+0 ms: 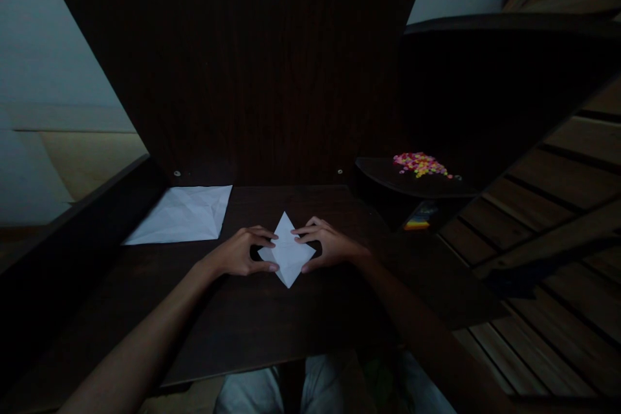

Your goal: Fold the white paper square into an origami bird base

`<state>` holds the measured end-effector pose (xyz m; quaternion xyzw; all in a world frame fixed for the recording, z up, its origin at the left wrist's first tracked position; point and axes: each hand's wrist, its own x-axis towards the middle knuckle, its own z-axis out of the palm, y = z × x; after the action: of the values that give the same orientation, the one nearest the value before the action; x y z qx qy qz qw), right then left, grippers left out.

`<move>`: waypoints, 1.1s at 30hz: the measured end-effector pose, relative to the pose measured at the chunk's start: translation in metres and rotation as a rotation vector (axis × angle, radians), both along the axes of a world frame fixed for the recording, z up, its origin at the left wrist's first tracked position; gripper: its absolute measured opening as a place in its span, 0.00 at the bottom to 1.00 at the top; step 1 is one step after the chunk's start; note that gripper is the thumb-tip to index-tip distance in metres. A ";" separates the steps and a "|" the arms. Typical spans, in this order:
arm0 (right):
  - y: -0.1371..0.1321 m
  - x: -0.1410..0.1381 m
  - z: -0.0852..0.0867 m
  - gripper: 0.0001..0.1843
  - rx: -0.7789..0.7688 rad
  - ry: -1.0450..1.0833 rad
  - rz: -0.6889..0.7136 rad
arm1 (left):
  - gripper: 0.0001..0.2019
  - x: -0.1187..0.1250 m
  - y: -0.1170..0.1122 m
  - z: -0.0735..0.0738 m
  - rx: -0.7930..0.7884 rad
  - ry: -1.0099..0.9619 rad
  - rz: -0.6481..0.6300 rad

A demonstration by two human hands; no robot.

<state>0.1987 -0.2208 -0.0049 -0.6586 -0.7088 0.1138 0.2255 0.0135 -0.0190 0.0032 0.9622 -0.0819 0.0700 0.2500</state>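
A small white folded paper [287,250], diamond shaped, lies on the dark wooden desk [233,317] in front of me. My left hand [244,252] pinches its left corner with thumb and fingers curled. My right hand [326,244] pinches its right corner the same way. Both hands rest on the desk on either side of the paper.
A larger creased white sheet [182,214] lies flat at the desk's back left. A pile of small colourful pieces [420,164] sits on a dark corner shelf [388,180] at the right, with a coloured object [420,220] below it. A dark back panel [252,65] rises behind the desk.
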 end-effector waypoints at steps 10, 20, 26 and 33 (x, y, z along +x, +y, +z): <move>0.001 -0.001 0.007 0.29 -0.082 -0.007 0.003 | 0.17 0.001 0.001 -0.001 0.003 -0.018 -0.034; 0.000 -0.001 0.006 0.25 -0.032 0.013 0.002 | 0.20 0.000 -0.001 0.002 -0.042 -0.028 -0.038; 0.000 0.000 0.004 0.23 -0.013 0.034 0.007 | 0.16 -0.001 -0.002 0.005 -0.025 -0.026 -0.034; -0.001 0.001 0.006 0.21 -0.027 0.039 0.018 | 0.14 -0.001 -0.002 0.003 -0.018 -0.026 -0.040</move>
<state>0.1998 -0.2215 0.0010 -0.6530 -0.7085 0.1383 0.2292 0.0120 -0.0212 0.0059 0.9571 -0.1039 0.0782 0.2590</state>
